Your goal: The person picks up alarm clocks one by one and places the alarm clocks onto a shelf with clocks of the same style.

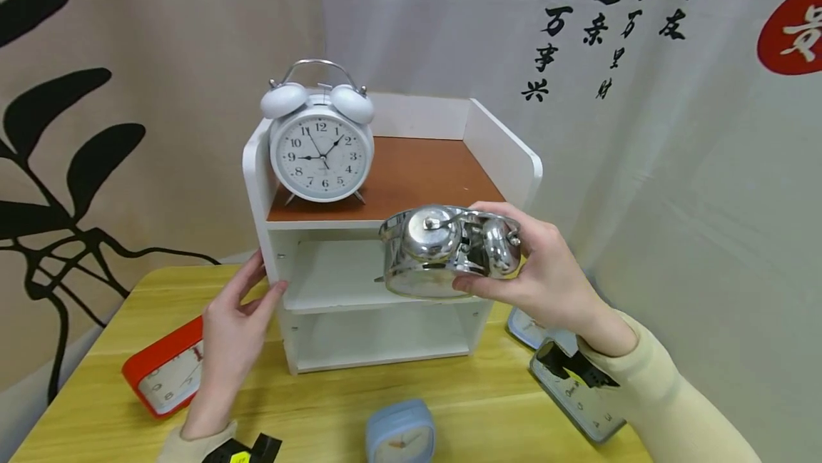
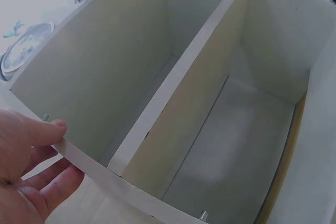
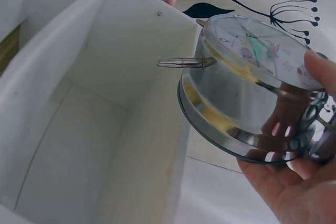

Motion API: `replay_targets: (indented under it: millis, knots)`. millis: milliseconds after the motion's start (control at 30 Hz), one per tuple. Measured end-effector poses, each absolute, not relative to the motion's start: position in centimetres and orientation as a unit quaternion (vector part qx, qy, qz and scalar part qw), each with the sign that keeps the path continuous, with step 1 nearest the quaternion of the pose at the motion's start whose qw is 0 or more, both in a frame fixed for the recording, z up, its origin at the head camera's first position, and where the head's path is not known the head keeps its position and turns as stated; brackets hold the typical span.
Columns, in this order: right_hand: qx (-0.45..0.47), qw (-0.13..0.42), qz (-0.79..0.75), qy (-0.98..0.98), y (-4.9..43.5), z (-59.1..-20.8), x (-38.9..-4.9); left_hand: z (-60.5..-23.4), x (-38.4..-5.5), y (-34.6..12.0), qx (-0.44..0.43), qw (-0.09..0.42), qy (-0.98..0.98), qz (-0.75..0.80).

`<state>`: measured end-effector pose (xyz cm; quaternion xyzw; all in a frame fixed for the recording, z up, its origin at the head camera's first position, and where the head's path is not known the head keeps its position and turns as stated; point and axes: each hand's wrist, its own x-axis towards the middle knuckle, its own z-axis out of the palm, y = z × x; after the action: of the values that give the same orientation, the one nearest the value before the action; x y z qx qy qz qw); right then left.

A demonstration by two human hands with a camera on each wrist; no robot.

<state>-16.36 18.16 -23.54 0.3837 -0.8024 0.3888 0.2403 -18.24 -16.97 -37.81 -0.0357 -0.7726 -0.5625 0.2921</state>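
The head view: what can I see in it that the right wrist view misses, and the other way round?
Only the head view: the white alarm clock, the red clock and the blue clock in front.
Only the right wrist view: the coloured dial pattern of the silver clock.
Both: the right hand holding that clock, the left hand on the white shelf.

The shelf unit (image 1: 504,149) stood on the bench (image 1: 308,413) at mid-frame. The top clock (image 1: 322,153) was on its upper board, towards the left. The held clock (image 1: 427,252), in the right hand (image 1: 555,281), was right of centre, before the unit's upper compartment. The left hand (image 1: 237,324) was at the unit's left side. On the bench, the left clock (image 1: 170,377) lay lower left, the bottom clock (image 1: 401,434) stood bottom centre, and the rear clock (image 1: 529,329) and near clock (image 1: 583,407) lay lower right.
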Motion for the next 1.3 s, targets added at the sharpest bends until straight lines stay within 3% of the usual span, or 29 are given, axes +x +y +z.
replay_targets:
  millis: [833,1300]
  knots:
    - [0.295,0.218,0.397,-0.841,20.3,-15.7,-19.7,-37.6,-18.2,-17.0,-0.019,0.288,-0.786,-0.547]
    - [0.247,0.156,0.348,-0.891,20.1,-12.8,-23.1,-37.4,-17.9,-17.1,-0.028,0.285,-0.795,-0.535]
